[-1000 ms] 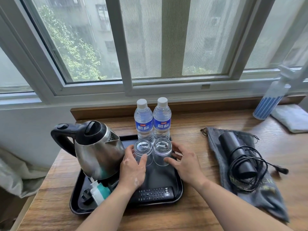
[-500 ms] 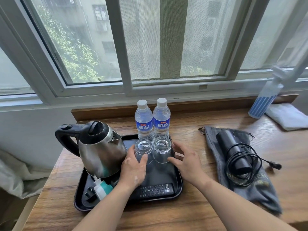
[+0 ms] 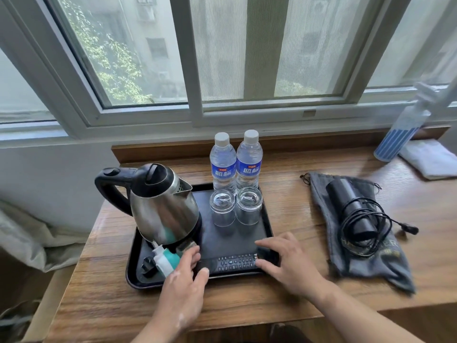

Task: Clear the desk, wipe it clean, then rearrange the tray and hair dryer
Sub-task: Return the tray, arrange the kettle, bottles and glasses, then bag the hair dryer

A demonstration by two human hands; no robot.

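Head camera looks down on a wooden bench (image 3: 296,206) below a window. A black tray (image 3: 230,241) lies on the bench and serves here as the landmark. In the left part of the tray stands a steel kettle (image 3: 163,206) with a black handle. Two upturned glasses (image 3: 222,209) stand side by side near the far rim of the tray. Directly behind them are two water bottles (image 3: 249,162); their bases are hidden, so I cannot tell if they are inside the tray. Along the near rim lies a black remote control (image 3: 235,262), and left of it a teal and white plug (image 3: 165,262).

The left hand (image 3: 184,280) is over the near rim, with the thumb at the left end of the remote control and bent fingers just beside the plug; I cannot tell if it pinches anything. The right hand (image 3: 289,263) is released, its spread fingers on the right end of the remote control.

To the right of the tray, apart from it, the black hair dryer (image 3: 351,209) lies on a grey pouch (image 3: 371,263), its cord (image 3: 363,226) looped over it. Far right of the tray are a blue striped spray bottle (image 3: 398,137) and a folded white cloth (image 3: 430,157).
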